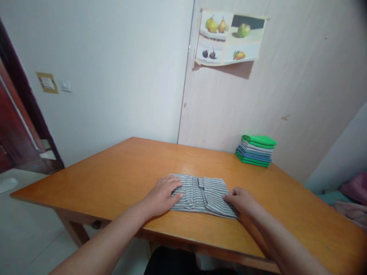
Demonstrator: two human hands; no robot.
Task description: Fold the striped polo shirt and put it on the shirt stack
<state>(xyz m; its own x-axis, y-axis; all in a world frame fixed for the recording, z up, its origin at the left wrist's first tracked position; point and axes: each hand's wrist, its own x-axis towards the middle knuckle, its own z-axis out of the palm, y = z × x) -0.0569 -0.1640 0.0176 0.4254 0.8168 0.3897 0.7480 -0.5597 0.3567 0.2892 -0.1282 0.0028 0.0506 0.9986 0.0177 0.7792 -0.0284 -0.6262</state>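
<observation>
Resting near the front edge of the wooden table [114,179], a folded grey-and-white striped garment [200,193] lies between both hands. Left hand [162,196]: palm down, fingers [174,183] extended and slightly spread, pressing flat on the garment's left end without gripping it. Right hand [242,200]: fingers curled loosely, tips touching the garment's right edge; whether cloth is pinched cannot be told. Well apart, by the far wall, sits a stack of folded cloths [256,151] in green, blue and grey.
</observation>
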